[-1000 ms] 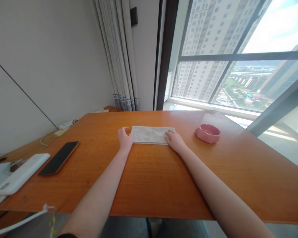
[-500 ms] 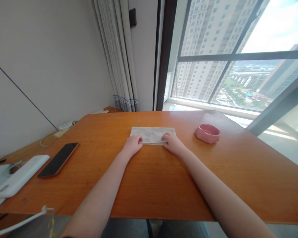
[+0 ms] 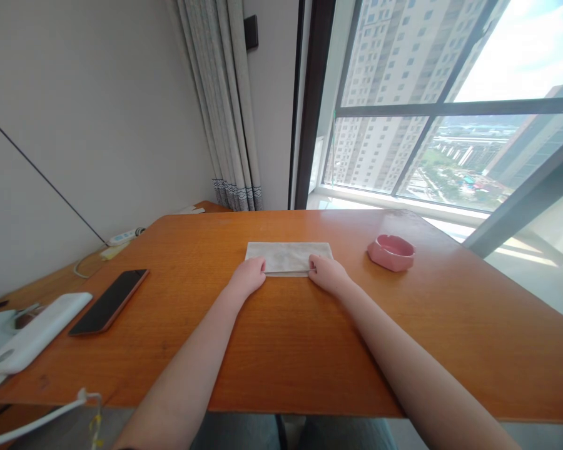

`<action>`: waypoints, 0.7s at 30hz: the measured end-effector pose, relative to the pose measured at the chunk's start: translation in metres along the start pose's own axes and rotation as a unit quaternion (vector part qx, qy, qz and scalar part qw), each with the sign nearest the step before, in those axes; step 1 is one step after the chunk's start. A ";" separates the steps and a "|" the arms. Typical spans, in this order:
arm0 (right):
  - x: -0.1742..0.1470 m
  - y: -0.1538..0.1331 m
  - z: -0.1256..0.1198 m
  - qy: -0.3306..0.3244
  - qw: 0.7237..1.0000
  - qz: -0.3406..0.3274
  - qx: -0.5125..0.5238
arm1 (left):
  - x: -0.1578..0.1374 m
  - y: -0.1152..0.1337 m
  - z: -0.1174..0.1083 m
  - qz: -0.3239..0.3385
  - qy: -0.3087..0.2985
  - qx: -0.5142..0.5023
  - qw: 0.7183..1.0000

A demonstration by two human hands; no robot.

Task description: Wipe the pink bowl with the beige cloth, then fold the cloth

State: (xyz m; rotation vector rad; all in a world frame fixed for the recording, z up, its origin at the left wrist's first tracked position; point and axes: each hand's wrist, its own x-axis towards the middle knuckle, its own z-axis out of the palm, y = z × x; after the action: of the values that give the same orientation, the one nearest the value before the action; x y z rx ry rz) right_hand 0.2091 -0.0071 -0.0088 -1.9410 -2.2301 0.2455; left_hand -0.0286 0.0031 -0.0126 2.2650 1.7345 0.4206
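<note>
A folded off-white cloth (image 3: pixel 288 255) lies flat on the wooden table (image 3: pixel 281 344), its long side facing me. My left hand (image 3: pixel 248 275) is closed on its near left corner, fingers curled in and thumb side toward the middle. At the near right corner, my right hand (image 3: pixel 327 273) is closed in the same way, with the fingertips tucked out of sight. Between the two hands, the near edge shows more than one layer.
A pink ashtray-like dish (image 3: pixel 391 253) stands to the right of the cloth. On the left lie a dark phone (image 3: pixel 109 302) and a white oblong device (image 3: pixel 37 331) with a cable. A power strip (image 3: pixel 124 237) is by the wall, and a window (image 3: pixel 403 150) rises behind the table.
The fingers of both hands have curled in further at the near corners. The cloth's near edge sits very slightly closer to me; the other things stay in place.
</note>
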 end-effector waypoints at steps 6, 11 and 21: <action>-0.005 -0.005 -0.012 -0.006 0.999 0.028 0.041 | -0.002 0.012 0.000 -0.017 -0.024 0.014 0.999; -0.001 -0.013 0.010 0.109 0.992 -0.056 0.012 | 0.005 0.015 0.021 0.086 0.081 0.007 0.993; 0.008 -0.008 0.028 -0.009 0.995 0.089 -0.039 | 0.014 0.000 0.035 -0.028 0.011 0.057 0.998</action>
State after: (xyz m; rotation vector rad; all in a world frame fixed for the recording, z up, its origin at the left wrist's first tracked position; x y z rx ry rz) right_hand 0.1933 -0.0010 -0.0343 -2.1905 -2.1082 0.2017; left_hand -0.0120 0.0152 -0.0435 2.2904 1.8712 0.3447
